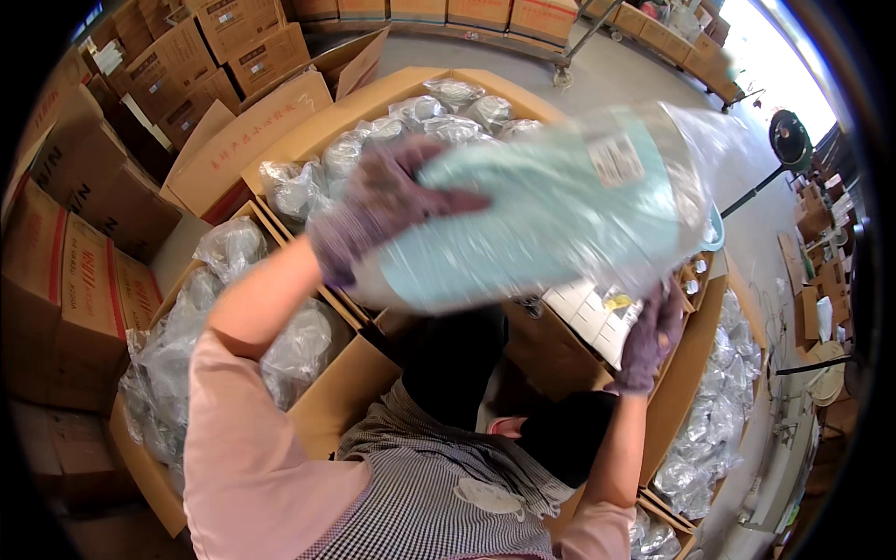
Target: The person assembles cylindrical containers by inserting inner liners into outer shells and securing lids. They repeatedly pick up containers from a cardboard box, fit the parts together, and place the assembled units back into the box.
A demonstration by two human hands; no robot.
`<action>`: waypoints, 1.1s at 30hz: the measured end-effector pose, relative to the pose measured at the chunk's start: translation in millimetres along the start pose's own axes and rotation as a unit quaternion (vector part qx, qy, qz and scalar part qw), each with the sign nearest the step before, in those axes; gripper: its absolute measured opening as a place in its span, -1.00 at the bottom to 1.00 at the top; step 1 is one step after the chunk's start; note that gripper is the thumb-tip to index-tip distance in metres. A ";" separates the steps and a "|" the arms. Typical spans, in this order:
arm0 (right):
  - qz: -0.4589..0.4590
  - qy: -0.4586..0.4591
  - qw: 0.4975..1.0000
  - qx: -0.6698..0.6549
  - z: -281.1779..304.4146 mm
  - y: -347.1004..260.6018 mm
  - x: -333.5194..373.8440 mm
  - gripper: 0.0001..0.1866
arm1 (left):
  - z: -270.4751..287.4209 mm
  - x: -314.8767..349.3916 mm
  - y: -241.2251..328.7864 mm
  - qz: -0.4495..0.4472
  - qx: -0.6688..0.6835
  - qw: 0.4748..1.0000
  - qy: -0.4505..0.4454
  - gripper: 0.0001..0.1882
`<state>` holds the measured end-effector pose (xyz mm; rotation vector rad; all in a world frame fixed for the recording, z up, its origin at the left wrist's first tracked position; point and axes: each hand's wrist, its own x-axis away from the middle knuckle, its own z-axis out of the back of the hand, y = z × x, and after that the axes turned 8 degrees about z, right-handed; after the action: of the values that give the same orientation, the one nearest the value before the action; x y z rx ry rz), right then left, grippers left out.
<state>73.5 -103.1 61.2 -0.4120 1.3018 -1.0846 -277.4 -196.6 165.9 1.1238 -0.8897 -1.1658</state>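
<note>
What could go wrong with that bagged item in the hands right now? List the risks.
1. The pale green item in its clear plastic bag is blurred, so it is moving; slick film could slip from the gloved left hand.
2. The right hand only supports its lower edge, so it may tip out.
3. Open cartons of bagged goods crowd around; a drop could land on them.

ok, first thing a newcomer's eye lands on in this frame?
The pale green item in a clear plastic bag, blurred and held up at centre frame. The gloved left hand presses its upper left side and the gloved right hand grips under its lower right edge. Around it stand open cardboard boxes filled with bagged items, with sealed cartons stacked on the left.
</note>
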 end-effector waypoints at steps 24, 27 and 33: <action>0.298 -0.508 0.807 0.038 -332.9 25.2 30.7 -0.39 | 214.3 -102.0 -48.1 0.070 -0.284 0.880 0.375 -0.50; 0.330 -0.609 0.700 0.171 -346.2 24.0 48.2 -0.34 | 207.6 -98.7 -43.4 0.089 -0.288 0.874 0.380 -0.55; 0.253 -0.621 0.726 0.149 -346.2 31.6 48.2 -0.21 | 232.9 -86.2 -62.3 0.027 -0.246 0.898 0.363 -0.59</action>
<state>-233.1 -19.6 -87.9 -0.3764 -0.0197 -0.3148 -530.7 -159.6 162.0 0.9814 -0.0332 -0.7562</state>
